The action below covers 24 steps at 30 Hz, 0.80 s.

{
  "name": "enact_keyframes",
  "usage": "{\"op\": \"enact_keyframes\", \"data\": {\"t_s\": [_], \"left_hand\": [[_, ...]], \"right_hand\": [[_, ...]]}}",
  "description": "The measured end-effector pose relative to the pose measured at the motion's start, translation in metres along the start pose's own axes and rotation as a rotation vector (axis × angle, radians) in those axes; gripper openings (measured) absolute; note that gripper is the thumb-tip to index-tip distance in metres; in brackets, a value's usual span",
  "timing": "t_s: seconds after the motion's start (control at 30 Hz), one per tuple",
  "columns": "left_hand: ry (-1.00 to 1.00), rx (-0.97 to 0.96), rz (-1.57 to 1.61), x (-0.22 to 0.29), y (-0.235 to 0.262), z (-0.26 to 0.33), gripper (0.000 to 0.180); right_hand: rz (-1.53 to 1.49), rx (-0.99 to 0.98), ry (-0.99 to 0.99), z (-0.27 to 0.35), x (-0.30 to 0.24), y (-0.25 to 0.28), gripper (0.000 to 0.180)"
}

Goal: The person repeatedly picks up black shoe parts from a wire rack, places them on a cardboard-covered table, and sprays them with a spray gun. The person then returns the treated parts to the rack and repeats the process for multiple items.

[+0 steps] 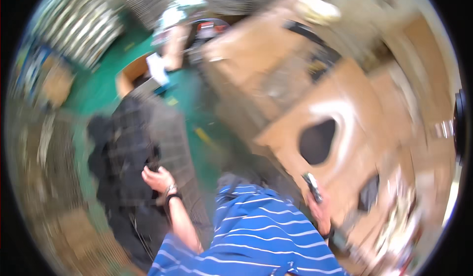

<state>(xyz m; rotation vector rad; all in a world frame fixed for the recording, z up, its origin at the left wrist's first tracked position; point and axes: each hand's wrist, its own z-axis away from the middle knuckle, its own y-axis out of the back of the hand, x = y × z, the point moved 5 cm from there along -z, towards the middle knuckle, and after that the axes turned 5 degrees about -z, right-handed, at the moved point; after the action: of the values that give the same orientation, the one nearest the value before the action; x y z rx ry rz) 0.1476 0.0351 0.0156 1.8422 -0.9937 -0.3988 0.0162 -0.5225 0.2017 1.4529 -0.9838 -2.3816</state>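
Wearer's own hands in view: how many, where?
2. Left hand, fingers apart, at the black material, contact unclear; right hand, by the cardboard, gripping a small dark handheld object. Neither is hidden.

Underfoot: green floor [98,91] with a yellow stripe [203,135] on it
Top left: big stack of silvery ribbed stuff [81,22], pretty blurry
Below that: brown carton [56,85] near the left rim
Up ahead: another person [173,17] in a light top, kinda smeared, near an open cardboard box [124,85]
Beside them: something black and red [207,27], can't make out what
Far end of the brown tabletop [256,49]: pale yellowish bundle [318,8], long dark bar [305,31] lying near it
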Motion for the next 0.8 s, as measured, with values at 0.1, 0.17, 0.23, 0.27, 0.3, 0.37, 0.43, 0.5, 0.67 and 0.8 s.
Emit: {"op": "enact_keyframes", "data": {"t_s": [0.1, 0.17, 0.23, 0.27, 0.3, 0.37, 0.43, 0.5, 0.67, 0.8], "left_hand": [[-0.16, -0.554, 0.535, 0.077, -0.072, 0.015, 0.052], [-0.23, -1.129, 0.719, 0.119, -0.132, 0.045, 0.045], [-0.396, -1.494, 0.656, 0.157, -0.176, 0.083, 0.042], [-0.54, -1.612, 0.574, 0.176, -0.187, 0.098, 0.041], [-0.644, -1.608, 0.494, 0.19, -0.183, 0.111, 0.043], [-0.824, -1.581, 0.37, 0.209, -0.195, 0.134, 0.044], [-0.768, -1.713, 0.278, 0.223, -0.197, 0.157, 0.041], [-0.647, -1.846, 0.175, 0.232, -0.196, 0.172, 0.039], [-0.597, -1.844, 0.179, 0.231, -0.2, 0.185, 0.039], [-0.305, -1.936, 0.275, 0.199, -0.189, 0.198, 0.035]], "right_hand": [[-0.002, 0.155, 0.017, 0.005, -0.006, 0.02, 0.045], [-0.05, 0.238, -0.029, 0.021, -0.004, 0.041, 0.047], [-0.102, 0.346, -0.019, 0.037, -0.004, 0.055, 0.049], [-0.112, 0.413, -0.012, 0.05, -0.006, 0.061, 0.05], [-0.116, 0.45, -0.073, 0.071, -0.007, 0.064, 0.05], [-0.152, 0.568, -0.08, 0.104, -0.009, 0.065, 0.048], [-0.168, 0.649, -0.091, 0.123, -0.017, 0.069, 0.046], [-0.186, 0.691, -0.12, 0.136, -0.029, 0.075, 0.047], [-0.217, 0.719, -0.123, 0.162, -0.033, 0.08, 0.048], [-0.189, 0.633, -0.186, 0.175, -0.021, 0.085, 0.05]]}}
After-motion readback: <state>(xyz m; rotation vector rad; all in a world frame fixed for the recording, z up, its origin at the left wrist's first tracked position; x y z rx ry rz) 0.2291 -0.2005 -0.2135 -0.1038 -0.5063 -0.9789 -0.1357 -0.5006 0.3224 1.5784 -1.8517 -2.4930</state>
